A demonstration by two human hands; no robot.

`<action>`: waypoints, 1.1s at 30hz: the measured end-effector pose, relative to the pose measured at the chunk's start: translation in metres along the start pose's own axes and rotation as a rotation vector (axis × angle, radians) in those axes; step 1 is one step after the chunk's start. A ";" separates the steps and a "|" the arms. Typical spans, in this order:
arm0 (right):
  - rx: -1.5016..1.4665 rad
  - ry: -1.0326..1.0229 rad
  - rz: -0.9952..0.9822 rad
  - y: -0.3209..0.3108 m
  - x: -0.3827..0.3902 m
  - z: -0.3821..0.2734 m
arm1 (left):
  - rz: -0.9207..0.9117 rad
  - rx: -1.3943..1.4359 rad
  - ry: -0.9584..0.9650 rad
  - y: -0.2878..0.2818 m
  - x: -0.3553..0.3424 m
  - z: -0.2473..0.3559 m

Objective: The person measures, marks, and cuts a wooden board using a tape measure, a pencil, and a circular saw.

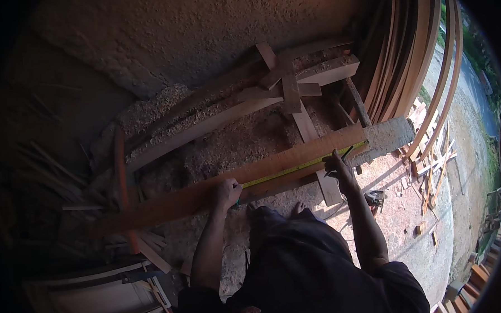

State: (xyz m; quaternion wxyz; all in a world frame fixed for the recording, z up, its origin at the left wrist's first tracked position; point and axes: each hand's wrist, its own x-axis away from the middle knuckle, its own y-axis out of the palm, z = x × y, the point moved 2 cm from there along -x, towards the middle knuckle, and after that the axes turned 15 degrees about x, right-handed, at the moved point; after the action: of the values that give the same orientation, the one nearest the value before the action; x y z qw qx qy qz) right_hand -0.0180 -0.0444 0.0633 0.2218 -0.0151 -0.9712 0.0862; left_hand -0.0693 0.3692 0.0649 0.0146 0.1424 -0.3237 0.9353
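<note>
While the left hand (227, 192) pinches closed on one end of a yellow tape measure (298, 166), the right hand (337, 166) presses fingers down on its far end, tape stretched along a long wooden plank (207, 192) lying across sawdust (233, 143).

A tape measure (296, 168) is stretched along a long plank (235, 182), pinned between the left hand (227, 192) at nine o'clock and the right hand (337, 166) at three. Stacked boards (248, 98) are piled beyond at twelve o'clock.

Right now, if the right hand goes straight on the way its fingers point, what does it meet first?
The right hand already rests on the long reddish plank by the yellow tape measure; beyond lie crossed wood offcuts, though depth is unclear.
</note>
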 end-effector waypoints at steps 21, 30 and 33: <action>0.303 -0.306 -0.592 0.141 -0.006 -0.054 | 0.041 -0.146 -0.080 -0.010 0.007 -0.004; 0.310 -0.342 -0.605 0.164 0.006 -0.044 | 0.058 -0.117 -0.102 -0.008 0.006 -0.011; 0.278 -0.329 -0.610 0.169 0.000 -0.042 | 0.086 -0.131 -0.082 -0.007 0.009 -0.007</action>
State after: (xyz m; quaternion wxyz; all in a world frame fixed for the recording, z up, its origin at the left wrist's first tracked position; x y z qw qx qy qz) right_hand -0.0018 0.1285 0.0713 0.0782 0.3194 -0.9327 0.1482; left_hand -0.0785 0.3780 0.0664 -0.0293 0.1653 -0.3904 0.9052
